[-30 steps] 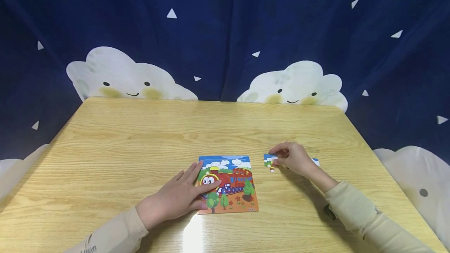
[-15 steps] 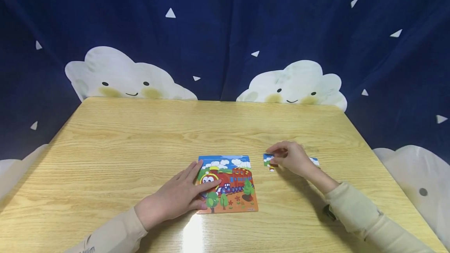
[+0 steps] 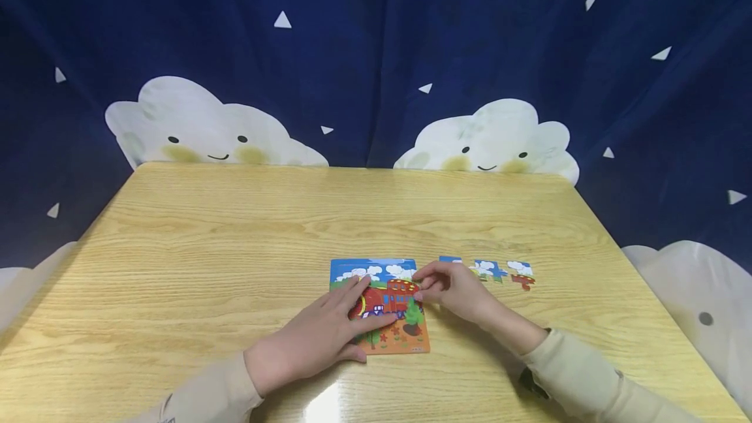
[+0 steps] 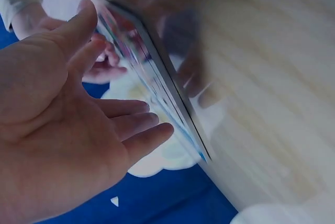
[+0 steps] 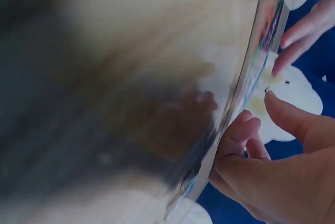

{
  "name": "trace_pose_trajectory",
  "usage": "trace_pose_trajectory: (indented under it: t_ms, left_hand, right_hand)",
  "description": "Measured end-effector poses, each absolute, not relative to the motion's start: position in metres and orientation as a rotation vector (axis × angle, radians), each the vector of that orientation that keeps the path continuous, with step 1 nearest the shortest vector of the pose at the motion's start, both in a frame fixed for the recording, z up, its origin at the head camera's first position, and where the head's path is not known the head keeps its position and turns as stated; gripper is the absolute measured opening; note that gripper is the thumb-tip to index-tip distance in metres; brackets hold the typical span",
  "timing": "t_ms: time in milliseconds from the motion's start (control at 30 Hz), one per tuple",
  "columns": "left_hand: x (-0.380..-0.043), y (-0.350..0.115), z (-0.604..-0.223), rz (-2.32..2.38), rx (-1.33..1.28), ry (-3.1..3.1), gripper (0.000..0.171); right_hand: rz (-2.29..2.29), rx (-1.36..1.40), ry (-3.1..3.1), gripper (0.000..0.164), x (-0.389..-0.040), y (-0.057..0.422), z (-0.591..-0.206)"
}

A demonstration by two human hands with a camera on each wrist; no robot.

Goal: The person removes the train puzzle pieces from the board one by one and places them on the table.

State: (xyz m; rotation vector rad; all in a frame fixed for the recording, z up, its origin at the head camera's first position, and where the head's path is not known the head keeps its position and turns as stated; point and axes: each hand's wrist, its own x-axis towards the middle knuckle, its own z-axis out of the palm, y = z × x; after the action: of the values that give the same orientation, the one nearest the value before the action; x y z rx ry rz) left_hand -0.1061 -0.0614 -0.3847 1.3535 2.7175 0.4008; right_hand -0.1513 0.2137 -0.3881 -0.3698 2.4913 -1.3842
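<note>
Train puzzle (image 3: 390, 299): my left fingers (image 3: 376, 322) spread over it, right fingers (image 3: 435, 268) parted at its edge. Sideways push could skid it across the desk (image 3: 235, 227).

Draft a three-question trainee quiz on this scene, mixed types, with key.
1. Multiple choice: What vehicle is pictured on the puzzle? A) boat B) train C) airplane
2. True or false: In the head view, the left hand is clear of the puzzle.
3. Fill in: In the head view, the hand nearer the loose pieces is the ____ hand.

Key:
1. B
2. False; the left hand lies across it.
3. right (right hand)
</note>
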Motion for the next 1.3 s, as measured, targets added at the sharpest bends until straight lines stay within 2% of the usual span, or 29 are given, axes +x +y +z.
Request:
trace_pose_trajectory:
  t_ms: [433,867,1300]
  left_hand:
    - [-0.102,-0.046,-0.389,0.296,1.387,2.727,0.057]
    - [-0.102,-0.046,-0.389,0.243,1.367,2.720,0.055]
    - [-0.101,-0.046,-0.388,0.234,1.370,2.729,0.055]
  right_hand:
    - [-1.199,-0.355,2.587,0.025,-0.148,0.197,-0.391]
    - [-1.220,-0.325,2.598,0.022,-0.150,0.194,-0.387]
    - [-1.348,-0.487,2.532,0.020,-0.148,0.197,-0.390]
